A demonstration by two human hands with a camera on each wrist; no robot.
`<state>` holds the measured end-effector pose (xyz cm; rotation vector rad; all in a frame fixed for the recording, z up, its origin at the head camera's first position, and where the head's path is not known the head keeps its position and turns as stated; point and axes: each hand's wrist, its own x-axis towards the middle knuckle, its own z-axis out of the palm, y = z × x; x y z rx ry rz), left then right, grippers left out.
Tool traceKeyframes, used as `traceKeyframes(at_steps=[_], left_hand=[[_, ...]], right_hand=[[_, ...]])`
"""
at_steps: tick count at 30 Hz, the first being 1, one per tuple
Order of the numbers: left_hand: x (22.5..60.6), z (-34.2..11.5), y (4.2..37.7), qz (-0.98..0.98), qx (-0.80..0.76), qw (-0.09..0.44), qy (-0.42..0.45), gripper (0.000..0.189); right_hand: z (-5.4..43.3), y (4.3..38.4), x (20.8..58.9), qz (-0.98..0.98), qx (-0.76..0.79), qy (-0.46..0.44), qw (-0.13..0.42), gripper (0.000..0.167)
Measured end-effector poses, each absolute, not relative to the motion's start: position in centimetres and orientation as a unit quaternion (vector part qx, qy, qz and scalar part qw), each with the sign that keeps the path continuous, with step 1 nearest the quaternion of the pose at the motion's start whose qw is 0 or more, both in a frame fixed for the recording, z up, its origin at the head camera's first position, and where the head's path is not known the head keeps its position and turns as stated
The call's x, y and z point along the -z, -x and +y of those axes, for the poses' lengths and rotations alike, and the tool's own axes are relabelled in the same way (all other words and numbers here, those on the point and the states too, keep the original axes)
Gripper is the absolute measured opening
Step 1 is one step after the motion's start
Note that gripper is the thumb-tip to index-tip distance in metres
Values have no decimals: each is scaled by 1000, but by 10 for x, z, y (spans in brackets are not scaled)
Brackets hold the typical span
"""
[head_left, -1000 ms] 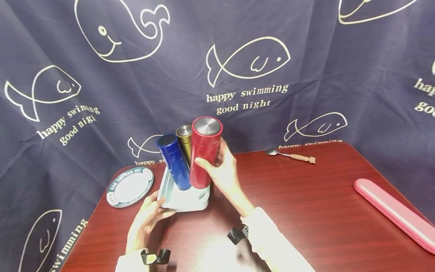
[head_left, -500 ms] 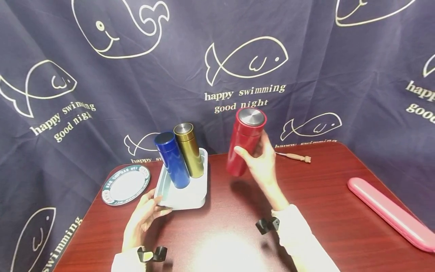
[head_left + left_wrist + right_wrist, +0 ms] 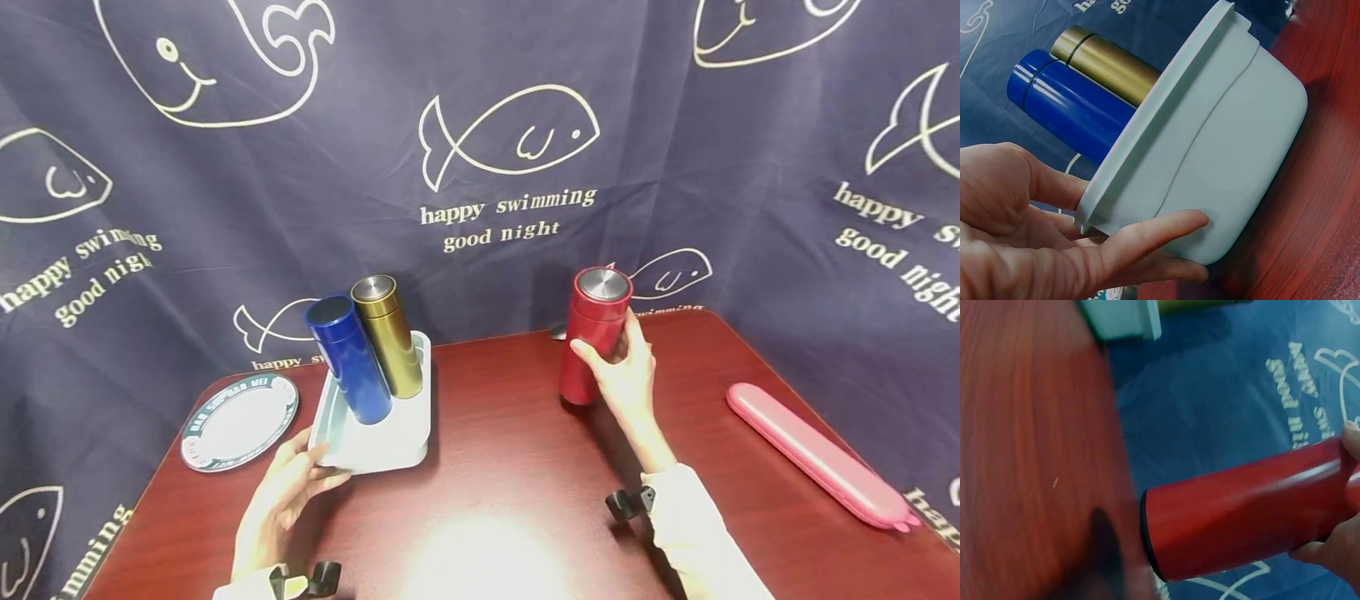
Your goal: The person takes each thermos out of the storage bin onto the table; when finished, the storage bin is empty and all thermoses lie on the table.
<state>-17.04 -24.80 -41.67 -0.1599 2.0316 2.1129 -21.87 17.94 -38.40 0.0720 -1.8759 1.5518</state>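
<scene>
My right hand (image 3: 628,379) grips a red thermos flask (image 3: 581,358) with a silver lid, held upright at the right of the table's middle. Its dark base (image 3: 1150,537) is at or just above the tabletop; I cannot tell whether it touches. My left hand (image 3: 279,492) holds the near left corner of a pale plastic basin (image 3: 1235,150), with fingers against its outer wall. Inside the basin stand a blue thermos flask (image 3: 351,367) and a gold thermos flask (image 3: 392,346), side by side and leaning left in the head view.
A white plate (image 3: 240,423) with a green patterned rim lies left of the basin. A long pink case (image 3: 817,454) lies along the right side. Behind the red flask, only the spoon's tip (image 3: 558,332) shows. A dark printed curtain (image 3: 510,292) hangs behind the table.
My right hand has lifted the red flask away from the basin, carried it right and lowered it toward the table. The left hand keeps holding the basin. The head view has turned slightly right.
</scene>
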Motion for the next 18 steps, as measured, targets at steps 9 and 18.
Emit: traceKeyframes(at_steps=[9, 18], left_hand=[[415, -249, 170, 695, -707, 112, 68, 51], [414, -249, 171, 696, -706, 114, 62, 52]], right_hand=[[199, 224, 406, -747, -571, 2, 339, 77], [204, 229, 413, -744, -574, 12, 343, 80]])
